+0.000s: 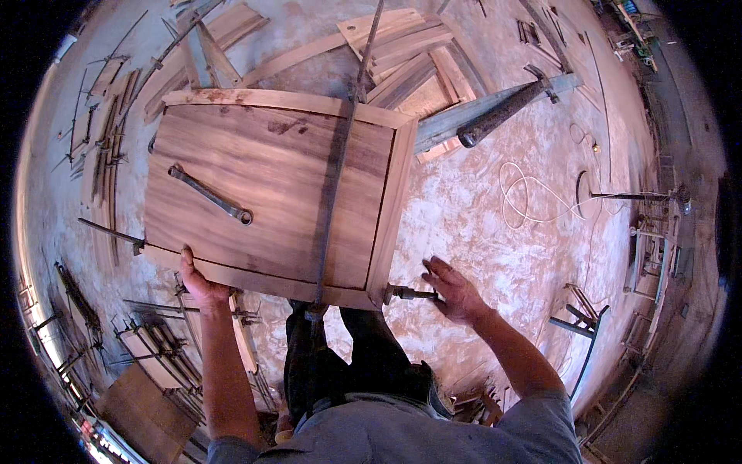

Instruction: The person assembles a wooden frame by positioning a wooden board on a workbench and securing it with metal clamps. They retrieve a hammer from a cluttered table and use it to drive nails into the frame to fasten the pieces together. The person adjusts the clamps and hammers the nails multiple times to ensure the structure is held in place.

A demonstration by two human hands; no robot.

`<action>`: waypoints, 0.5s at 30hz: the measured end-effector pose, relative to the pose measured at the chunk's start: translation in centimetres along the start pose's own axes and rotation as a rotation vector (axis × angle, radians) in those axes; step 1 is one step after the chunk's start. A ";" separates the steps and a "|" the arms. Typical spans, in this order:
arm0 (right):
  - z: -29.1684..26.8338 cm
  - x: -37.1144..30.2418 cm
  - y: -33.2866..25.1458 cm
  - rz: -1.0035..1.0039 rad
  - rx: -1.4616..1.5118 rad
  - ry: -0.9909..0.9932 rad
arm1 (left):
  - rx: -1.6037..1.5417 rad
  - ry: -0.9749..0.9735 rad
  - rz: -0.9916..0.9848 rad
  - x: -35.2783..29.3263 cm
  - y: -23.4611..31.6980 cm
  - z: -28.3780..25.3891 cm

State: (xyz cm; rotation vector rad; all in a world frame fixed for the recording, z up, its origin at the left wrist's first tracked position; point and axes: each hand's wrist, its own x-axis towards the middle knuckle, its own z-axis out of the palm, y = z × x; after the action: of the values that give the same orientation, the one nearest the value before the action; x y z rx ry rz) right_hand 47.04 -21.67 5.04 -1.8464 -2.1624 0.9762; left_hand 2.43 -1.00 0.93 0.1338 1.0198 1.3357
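Observation:
A framed wooden panel [263, 193] lies in front of me. My left hand [204, 288] grips its near edge toward the left, thumb on top and the other fingers hidden below. My right hand [457, 297] is off the near right corner, fingers stretched out and apart, beside the end of a clamp screw [413, 293]; whether it touches the screw I cannot tell. One bar clamp [334, 193] crosses the panel's top from far to near. A clamp bar [108, 230] sticks out past the left side. On the panel rests a double-ended ring spanner [209, 193].
A claw hammer [502, 114] lies on a greyish beam [444, 127] at the far right of the panel. More wooden frames [410, 58] lie beyond. Clamped boards [154, 356] stand on the left. A white cord [514, 197] loops over the floor near a round-based stand [583, 193].

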 end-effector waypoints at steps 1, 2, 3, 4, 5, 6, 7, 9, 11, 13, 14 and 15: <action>0.2 -0.1 -0.3 -0.079 0.011 0.024 | 0.002 -0.022 -0.001 0.1 0.0 -0.1; 1.1 -0.3 0.1 -0.089 0.022 0.077 | 0.004 -0.005 -0.009 0.3 -0.2 -0.2; 1.5 0.0 0.4 -0.110 -0.001 0.081 | 0.009 0.015 -0.009 0.3 0.0 -0.4; 1.6 0.1 0.8 -0.132 -0.025 0.085 | 0.014 0.037 -0.008 0.3 0.2 -0.5; 1.6 0.2 1.1 -0.154 -0.049 0.088 | 0.018 0.049 -0.013 0.3 0.0 -0.7; 1.5 0.6 0.9 -0.190 -0.096 0.112 | 0.023 0.065 -0.007 -0.2 -0.1 -0.3; 1.7 0.7 1.0 -0.178 -0.042 0.117 | 0.026 0.083 -0.002 -0.4 0.1 -0.3; 2.6 0.4 1.3 -0.163 0.063 0.124 | 0.028 0.065 0.000 -0.6 -0.3 -0.2; 3.2 -0.1 2.4 -0.157 0.186 0.048 | 0.053 0.092 0.000 -1.5 -0.4 1.9; 2.5 0.4 2.1 0.167 0.246 -0.328 | 0.021 0.126 0.066 -0.4 -0.5 -0.2; 1.9 0.8 1.7 0.152 0.260 -0.326 | -0.009 0.084 0.036 0.2 -0.3 -1.2; 1.4 1.1 1.2 0.146 0.271 -0.325 | -0.040 0.038 -0.002 0.5 -0.2 -2.0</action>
State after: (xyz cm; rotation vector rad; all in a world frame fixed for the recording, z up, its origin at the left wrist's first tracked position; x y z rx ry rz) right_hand 47.10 -21.15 2.97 -1.8372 -1.9448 1.6118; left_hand 1.17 -1.52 -0.62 0.0768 1.0243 1.3606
